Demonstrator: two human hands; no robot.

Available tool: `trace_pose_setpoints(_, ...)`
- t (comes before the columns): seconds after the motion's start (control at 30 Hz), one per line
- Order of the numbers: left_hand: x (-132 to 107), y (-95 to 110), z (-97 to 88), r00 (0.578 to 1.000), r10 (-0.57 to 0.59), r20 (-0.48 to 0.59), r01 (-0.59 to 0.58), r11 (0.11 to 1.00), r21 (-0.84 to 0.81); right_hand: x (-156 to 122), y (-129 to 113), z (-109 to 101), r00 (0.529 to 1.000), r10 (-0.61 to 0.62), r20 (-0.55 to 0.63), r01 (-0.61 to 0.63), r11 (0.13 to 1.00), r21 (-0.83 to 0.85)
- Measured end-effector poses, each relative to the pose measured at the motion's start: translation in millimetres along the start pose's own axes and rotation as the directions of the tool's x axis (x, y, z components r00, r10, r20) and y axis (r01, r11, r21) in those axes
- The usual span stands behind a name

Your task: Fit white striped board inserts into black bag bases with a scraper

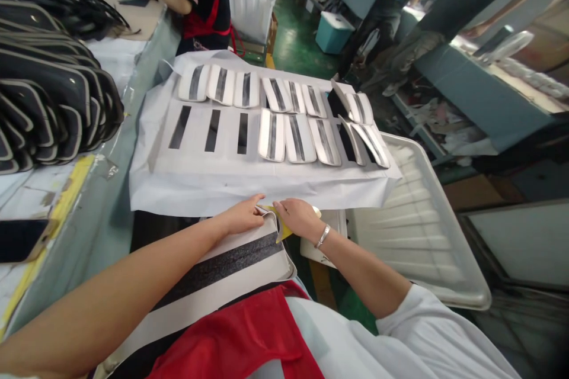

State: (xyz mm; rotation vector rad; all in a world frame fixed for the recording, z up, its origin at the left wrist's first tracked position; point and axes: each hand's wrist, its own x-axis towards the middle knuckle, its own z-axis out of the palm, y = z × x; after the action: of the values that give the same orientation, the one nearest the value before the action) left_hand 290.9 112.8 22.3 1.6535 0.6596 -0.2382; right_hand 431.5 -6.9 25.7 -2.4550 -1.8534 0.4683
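Note:
A long white panel with a rough black strip (240, 257) along its middle lies across my lap, one rounded end pointing away to the right. My left hand (243, 215) grips the far edge of that end, its index finger stretched forward. Just to the right, my right hand (301, 218) is closed around a yellow flat tool (285, 232) with a pale end sticking out past the fingers. The yellow part meets the panel's rounded corner. My fingers hide where exactly it touches.
Ahead, a table under white sheeting (200, 180) carries rows of small white curved pieces (272, 136) with dark strips. Dark, pale-edged panels (44, 89) are stacked left, above a phone (24, 240). A white plastic bin (409, 213) stands right. A co-worker (200, 0) works at the far left table.

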Motion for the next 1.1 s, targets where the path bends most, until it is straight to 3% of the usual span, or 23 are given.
trace_pose_setpoints(0.13,0,-3,-0.4,0.999,0.026,-0.026,-0.021,0.989,0.145,3,-4,-7,0.999,-0.020,-0.035,0.017,0.997,-0.077)
trace_pose_setpoints(0.27,-2,-3,-2.4,1.000,0.016,-0.020,-0.013,0.991,0.136,7,-8,-14,0.996,-0.075,-0.040,0.069,0.989,-0.133)
trace_pose_setpoints(0.5,-4,2,-3.5,0.985,0.174,0.015,-0.172,0.955,0.243,10,-7,-13,0.993,-0.118,0.018,0.119,0.987,-0.110)
trace_pose_setpoints(0.67,-6,-4,0.3,0.961,0.274,0.030,-0.259,0.862,0.435,13,-6,-13,0.986,-0.155,0.064,0.162,0.980,-0.117)
trace_pose_setpoints(0.87,-17,-10,5.9,0.954,0.296,-0.044,-0.222,0.797,0.562,16,-2,-9,0.966,-0.254,0.058,0.259,0.957,-0.132)
trace_pose_setpoints(1.1,-30,-3,14.7,0.958,0.266,-0.111,-0.138,0.760,0.636,22,1,-9,0.937,-0.345,0.050,0.349,0.929,-0.122)
